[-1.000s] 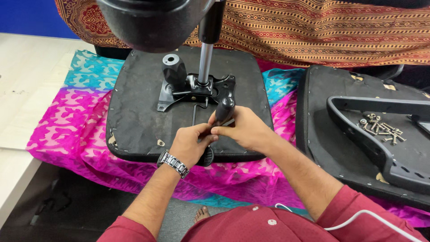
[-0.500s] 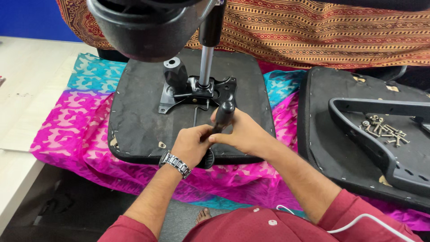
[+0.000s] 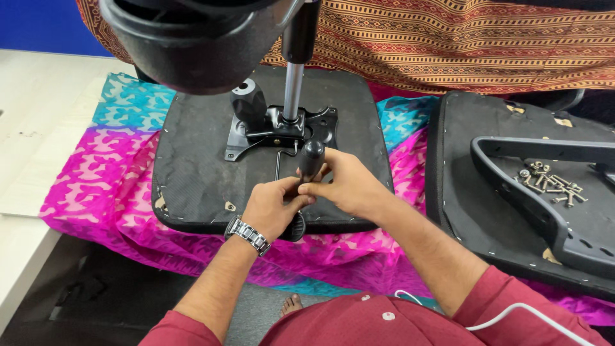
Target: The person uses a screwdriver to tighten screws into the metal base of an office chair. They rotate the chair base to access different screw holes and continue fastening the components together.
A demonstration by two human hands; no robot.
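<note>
Barely shifted, both hands, left hand [image 3: 272, 208] and right hand [image 3: 346, 186], stay closed around the half-hidden black lever handle [image 3: 312, 159]

No pkgs, labels, signs or screens in view anywhere on the table or cloth.

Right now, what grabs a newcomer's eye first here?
Both hands, left hand and right hand, meet at centre on a black lever handle over an upturned black chair seat. Under it lies a vivid pink and teal cloth. At right, loose screws lie on a second black panel.
</note>
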